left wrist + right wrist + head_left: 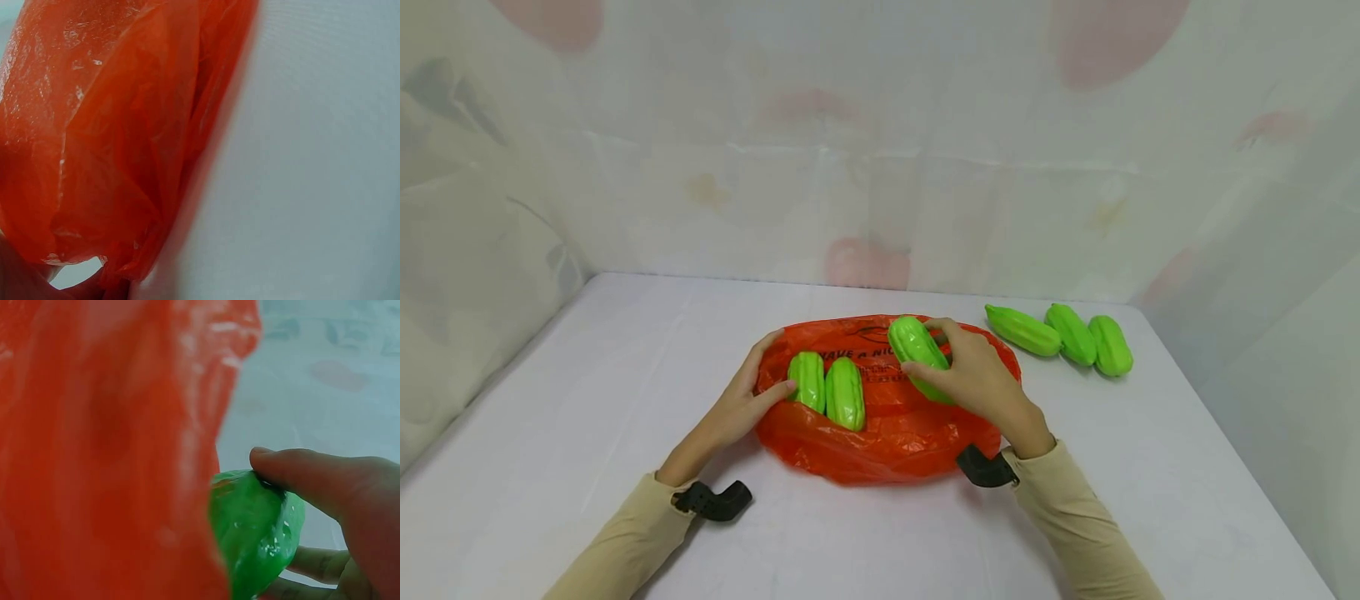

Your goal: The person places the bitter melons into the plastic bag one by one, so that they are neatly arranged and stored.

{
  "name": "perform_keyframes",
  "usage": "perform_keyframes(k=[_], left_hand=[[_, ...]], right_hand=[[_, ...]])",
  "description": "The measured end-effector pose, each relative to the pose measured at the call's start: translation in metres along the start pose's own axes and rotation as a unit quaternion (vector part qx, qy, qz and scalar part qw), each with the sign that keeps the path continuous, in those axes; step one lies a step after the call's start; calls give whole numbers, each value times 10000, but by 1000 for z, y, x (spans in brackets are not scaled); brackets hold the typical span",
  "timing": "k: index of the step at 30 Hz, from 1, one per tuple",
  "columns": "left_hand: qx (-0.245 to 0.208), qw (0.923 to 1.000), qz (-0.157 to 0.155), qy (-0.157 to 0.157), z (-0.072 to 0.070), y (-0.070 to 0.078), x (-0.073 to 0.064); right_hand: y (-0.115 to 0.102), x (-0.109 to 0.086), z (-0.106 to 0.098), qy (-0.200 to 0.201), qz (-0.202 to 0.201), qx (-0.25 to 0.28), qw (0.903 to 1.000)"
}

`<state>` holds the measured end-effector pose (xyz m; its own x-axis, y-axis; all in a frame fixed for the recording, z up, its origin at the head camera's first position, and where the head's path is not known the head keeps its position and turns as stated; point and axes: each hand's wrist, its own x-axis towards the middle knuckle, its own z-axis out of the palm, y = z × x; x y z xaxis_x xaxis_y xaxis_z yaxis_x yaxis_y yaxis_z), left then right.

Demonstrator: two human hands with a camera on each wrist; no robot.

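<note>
A red plastic bag [910,437] with dark print lies wide-mouthed on the table. My left hand [747,402] grips its left rim, the thumb over the edge beside a green ridged gourd [808,379]; a second gourd [846,393] lies right next to that one in the bag. In the left wrist view, bunched red film [134,244] hangs by the fingers. Over the bag's right half, my right hand [981,375] holds another green gourd [916,340] between thumb and fingers. The right wrist view shows the thumb on this glossy gourd [256,531], partly hidden by the bag.
Three more green gourds [1075,335] lie at the table's back right, beyond the bag. A patterned pale sheet [865,208] hangs behind the white table [865,542] and along its sides. Each wrist wears a black mount [715,502].
</note>
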<state>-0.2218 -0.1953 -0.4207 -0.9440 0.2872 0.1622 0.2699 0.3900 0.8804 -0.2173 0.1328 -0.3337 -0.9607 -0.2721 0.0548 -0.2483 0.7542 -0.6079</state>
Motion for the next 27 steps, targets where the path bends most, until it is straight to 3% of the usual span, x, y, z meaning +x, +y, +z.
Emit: perform_keyframes(k=[27], left_hand=[[64,10000,-38,17,0,2,0]], right_hand=[[-7,5,33,-338,156,166,9992]])
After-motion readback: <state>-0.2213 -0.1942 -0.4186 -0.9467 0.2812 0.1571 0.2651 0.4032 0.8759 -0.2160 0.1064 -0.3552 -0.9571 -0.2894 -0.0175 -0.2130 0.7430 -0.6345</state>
